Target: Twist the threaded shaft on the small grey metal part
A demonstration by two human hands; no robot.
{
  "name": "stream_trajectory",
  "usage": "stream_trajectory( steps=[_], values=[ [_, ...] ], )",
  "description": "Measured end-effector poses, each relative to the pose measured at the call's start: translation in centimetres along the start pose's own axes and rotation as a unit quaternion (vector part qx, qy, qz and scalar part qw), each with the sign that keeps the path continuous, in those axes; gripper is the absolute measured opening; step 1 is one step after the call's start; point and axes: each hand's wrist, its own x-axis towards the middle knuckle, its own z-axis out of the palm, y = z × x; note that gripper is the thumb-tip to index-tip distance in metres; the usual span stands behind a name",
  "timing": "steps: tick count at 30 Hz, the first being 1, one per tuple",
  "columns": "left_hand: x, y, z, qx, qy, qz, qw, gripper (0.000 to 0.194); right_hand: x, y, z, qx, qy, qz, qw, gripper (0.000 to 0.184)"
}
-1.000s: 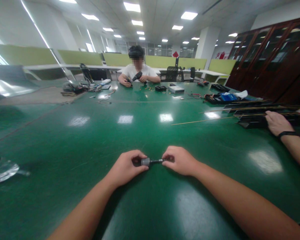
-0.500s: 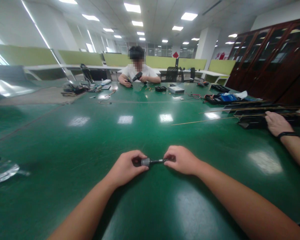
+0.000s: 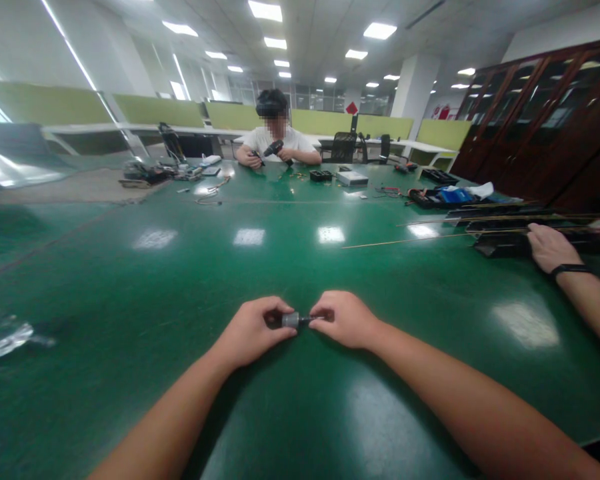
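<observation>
Green, glossy tabletop [image 3: 260, 273] spread across most of the frame, mirroring the ceiling lights, with yellow-green partitions [image 3: 155, 111] behind it and a dark wooden cabinet [image 3: 540, 113] at the upper right. At the lower centre, a small grey cylinder [image 3: 291, 320] lay sideways between the two hands, a thin dark shaft [image 3: 305, 319] reaching from its right end. The left hand [image 3: 254, 333] had its thumb and fingers closed around the cylinder's left part; the right hand [image 3: 347, 320] pinched the shaft between thumb and fingertips, covering its far end. Both grips were nearly closed, and the hands were close together but apart.

At the upper centre, a person in a white shirt [image 3: 297, 140] sat across the table, holding a dark power tool [image 3: 274, 148]. Just right of that person stood a black tray [image 3: 321, 176] and a pale box [image 3: 353, 179]. Near the right edge, another person's hand [image 3: 553, 248] with a black wristband [image 3: 571, 269] rested at some dark channel pieces [image 3: 503, 245], beside long thin rods [image 3: 405, 243]. Clear, crinkled plastic [image 3: 5, 343] lay at the lower left.
</observation>
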Motion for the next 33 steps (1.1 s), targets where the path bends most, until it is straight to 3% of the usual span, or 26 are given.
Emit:
stream_trajectory(
  steps=[3, 7, 16, 33],
  values=[
    [0.1, 0.0, 0.1, 0.005, 0.001, 0.006, 1.0, 0.019, 0.4, -0.7, 0.8, -0.027, 0.017, -0.034, 0.999, 0.015],
    [0.0, -0.1, 0.1, 0.009, 0.004, 0.006, 1.0, 0.019, 0.0, -0.2, 0.6, 0.005, 0.04, -0.026, 0.999, 0.045],
    [-0.3, -0.6, 0.2, 0.011, 0.008, 0.014, 1.0, 0.021, -0.1, 0.4, 0.5, 0.03, 0.041, -0.03, 0.998, 0.023],
    [-0.1, -0.9, 0.2, 0.0, 0.0, 0.014, 1.0, 0.023, 0.1, 0.3, 0.9, 0.024, 0.03, -0.027, 0.999, 0.011]
  ],
)
